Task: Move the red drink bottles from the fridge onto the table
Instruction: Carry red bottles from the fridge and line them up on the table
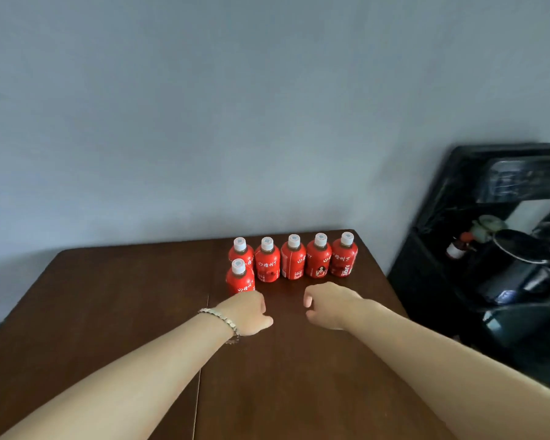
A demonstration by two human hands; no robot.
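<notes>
Several red drink bottles with white caps stand upright on the dark brown table (108, 312), near its far right corner. A row of them (293, 260) runs along the back edge by the wall. One more red bottle (240, 277) stands in front of the row's left end. My left hand (248, 311), with a bracelet on the wrist, is curled just in front of that bottle and hides its base; no fingers wrap around it. My right hand (329, 304) hovers loosely curled and holds nothing, a little in front of the row's right half.
A black shelved unit (426, 265) stands right of the table, holding a dark pot (521, 249), a greenish teapot (486, 227) and a small red-capped bottle (458, 247). A grey wall (204, 122) runs behind the table. A seam (200, 376) crosses the tabletop.
</notes>
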